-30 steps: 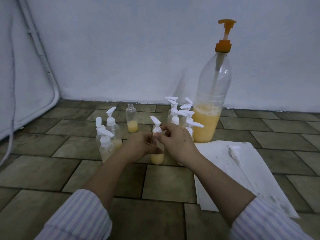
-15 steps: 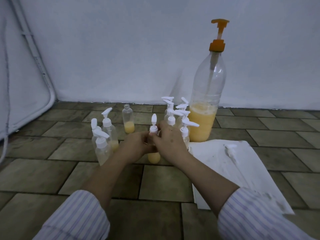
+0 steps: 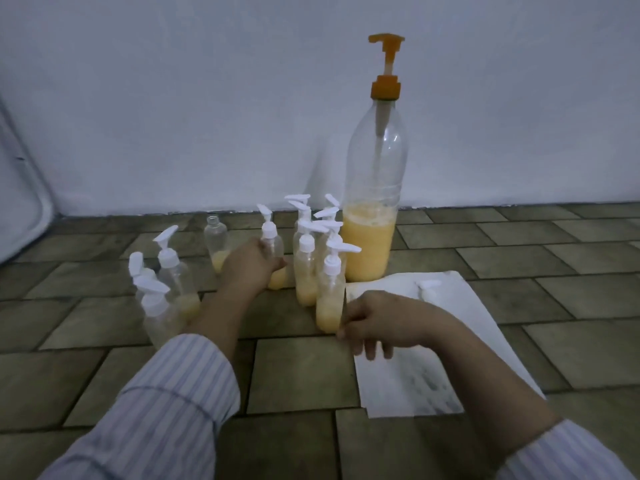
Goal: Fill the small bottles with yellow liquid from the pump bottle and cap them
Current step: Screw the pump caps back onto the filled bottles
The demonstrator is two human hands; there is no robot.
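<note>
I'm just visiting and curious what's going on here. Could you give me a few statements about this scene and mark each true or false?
1. The left hand holds a capped small bottle. True.
2. The big pump bottle is full to the neck. False: the yellow liquid fills only its lower part.
3. One uncapped bottle stands near the wall. True.
4. The right hand presses the orange pump. False: it is low, over the white sheet.
</note>
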